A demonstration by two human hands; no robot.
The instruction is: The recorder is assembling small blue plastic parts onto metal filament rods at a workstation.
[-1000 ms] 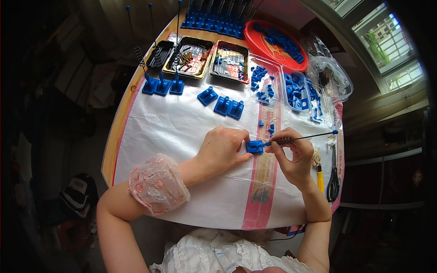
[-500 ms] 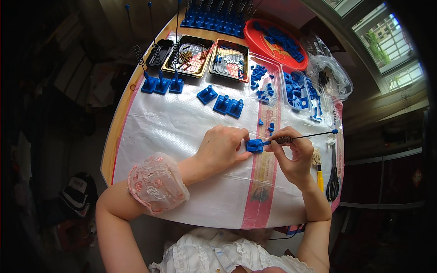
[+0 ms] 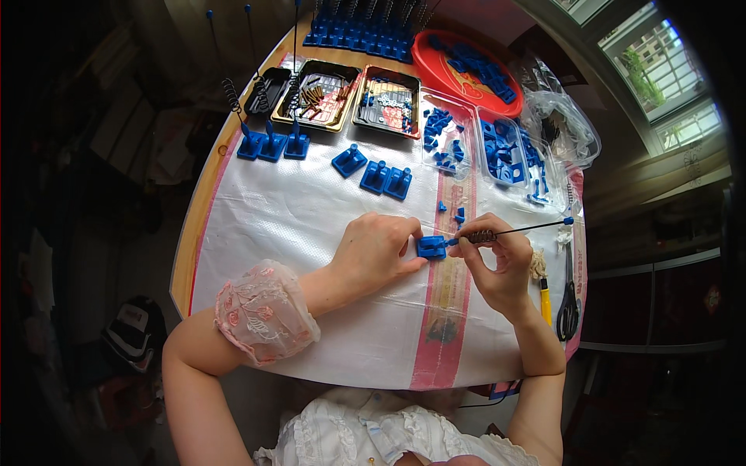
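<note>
My left hand [image 3: 374, 247] pinches a small blue plastic base [image 3: 431, 248] between thumb and fingertips, low over the white table cover. From the other side my right hand [image 3: 503, 262] grips a thin black rod [image 3: 532, 228] by its coiled spring [image 3: 481, 236]. That rod lies nearly level, with a blue knob at its far right end. Its inner end meets a small blue piece at the base's right side; the exact joint is too small to make out. Just beyond lie a few loose blue pieces [image 3: 460, 215].
Behind my left hand sit several blue bases [image 3: 374, 177]. Farther left, three bases [image 3: 296, 147] carry upright spring rods. Parts trays [image 3: 386, 133], clear boxes [image 3: 503, 182] and a red basin [image 3: 420, 65] line the back. Scissors [image 3: 569, 314] and a yellow-handled tool [image 3: 545, 301] lie right.
The scene has shifted slightly left in the picture. Both hands keep their hold on the blue base and the spring rod, with hardly any movement between them.
</note>
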